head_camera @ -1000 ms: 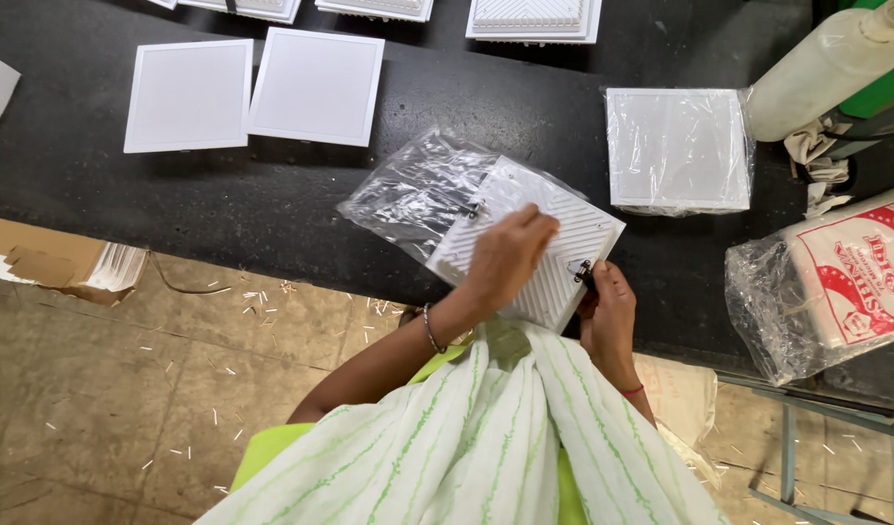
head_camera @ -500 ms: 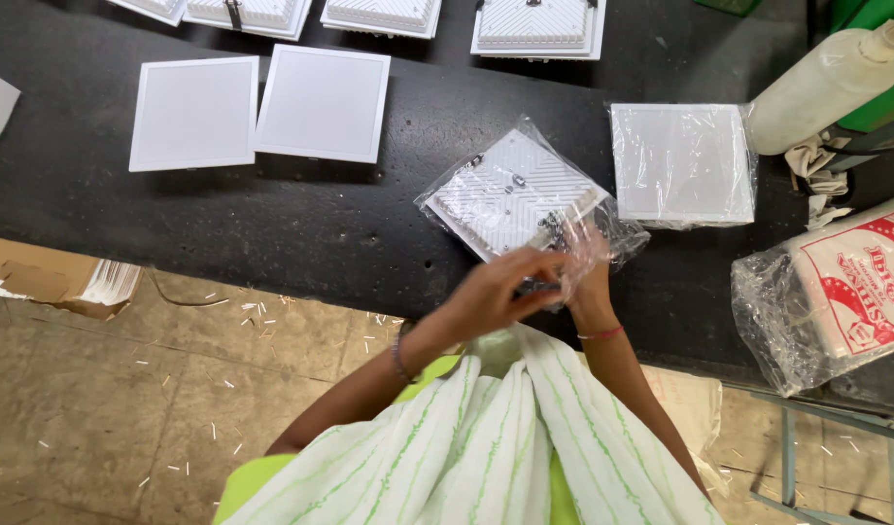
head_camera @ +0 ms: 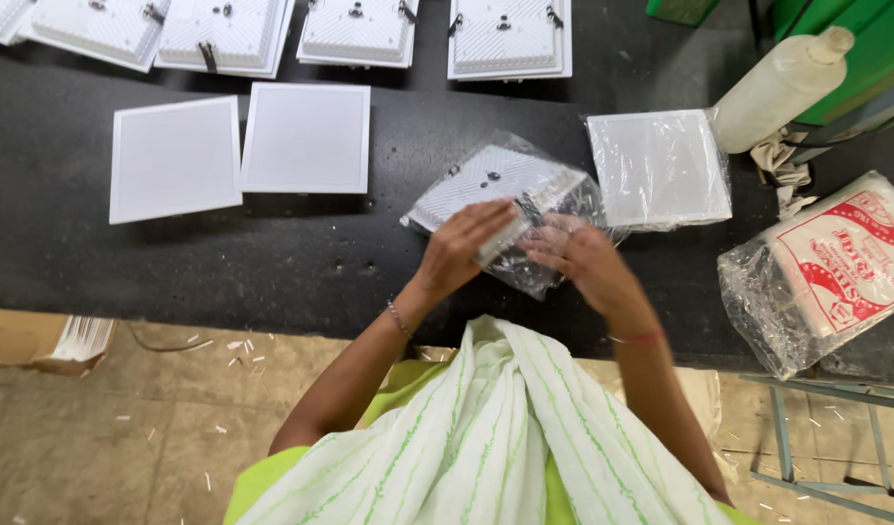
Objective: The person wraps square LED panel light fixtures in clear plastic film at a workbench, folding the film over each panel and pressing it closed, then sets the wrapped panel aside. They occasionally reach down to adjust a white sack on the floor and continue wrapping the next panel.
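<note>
Panel [head_camera: 486,185], square, white and ribbed on its upper face, lay on the black table [head_camera: 272,262] near its front edge, inside a clear bag [head_camera: 525,272]. It sat tilted, one corner toward the person. The left hand [head_camera: 464,245] rested on the panel's near edge, fingers curled over it through the plastic and gripping it. The right hand [head_camera: 575,255] was just beside it, fingers bent and pinching the loose bag at the panel's corner. Just to the right lay a second bagged panel [head_camera: 658,167], flat and apart from the first. Farther right, a white bottle [head_camera: 779,86] lay tilted near some rags [head_camera: 782,165], and a red-printed packet in plastic [head_camera: 836,267] sat at the table's right end. To the left, two plain white panels [head_camera: 243,151] lay side by side. Along the far edge, four ribbed panels [head_camera: 360,29] stood in a row.
</note>
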The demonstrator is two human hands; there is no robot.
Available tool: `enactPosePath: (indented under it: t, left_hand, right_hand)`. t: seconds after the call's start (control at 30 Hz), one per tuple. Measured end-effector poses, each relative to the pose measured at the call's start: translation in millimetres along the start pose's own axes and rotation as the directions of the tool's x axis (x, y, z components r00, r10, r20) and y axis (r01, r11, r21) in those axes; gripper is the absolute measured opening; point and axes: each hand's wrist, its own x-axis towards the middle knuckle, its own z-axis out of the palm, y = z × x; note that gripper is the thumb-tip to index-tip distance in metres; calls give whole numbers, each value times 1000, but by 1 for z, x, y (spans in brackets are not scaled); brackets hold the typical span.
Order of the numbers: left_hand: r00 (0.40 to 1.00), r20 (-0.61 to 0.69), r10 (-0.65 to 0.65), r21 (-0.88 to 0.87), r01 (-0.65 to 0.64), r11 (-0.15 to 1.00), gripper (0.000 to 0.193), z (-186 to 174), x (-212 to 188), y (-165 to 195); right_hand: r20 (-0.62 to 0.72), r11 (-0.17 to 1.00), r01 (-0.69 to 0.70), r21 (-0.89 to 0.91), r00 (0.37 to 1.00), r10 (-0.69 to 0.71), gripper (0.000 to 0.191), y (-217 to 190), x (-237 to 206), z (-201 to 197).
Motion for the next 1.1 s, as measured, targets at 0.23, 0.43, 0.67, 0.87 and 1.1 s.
enactPosePath:
  t: [0.23, 0.43, 0.67, 0.87, 1.1]
  left_hand:
    - [823, -55, -565, -780, 318, 539, 23, -59, 10, -20]
    - [736, 179, -653, -842, 457, 285, 10, -57, -18, -13]
    - [700, 215, -681, -780, 542, 311, 10, -65, -16, -4]
    - [967, -157, -200, 32, 207, 978, 21, -102, 19, 7]
    - [914, 32, -403, -31, 404, 914, 22, -107, 50, 37]
  right_hand:
    - [-295, 872, 485, -68, 825, -482, 19, -91, -30, -40]
    - [120, 823, 37, -567, 992, 39, 40, -38, 41, -12]
    - [325, 875, -156, -459, 887, 329, 41, -56, 63, 35]
    - [420, 852, -75, -518, 846, 330, 42, -67, 71, 60]
    - [373, 792, 18, -610, 889, 267, 44, -52, 70, 59]
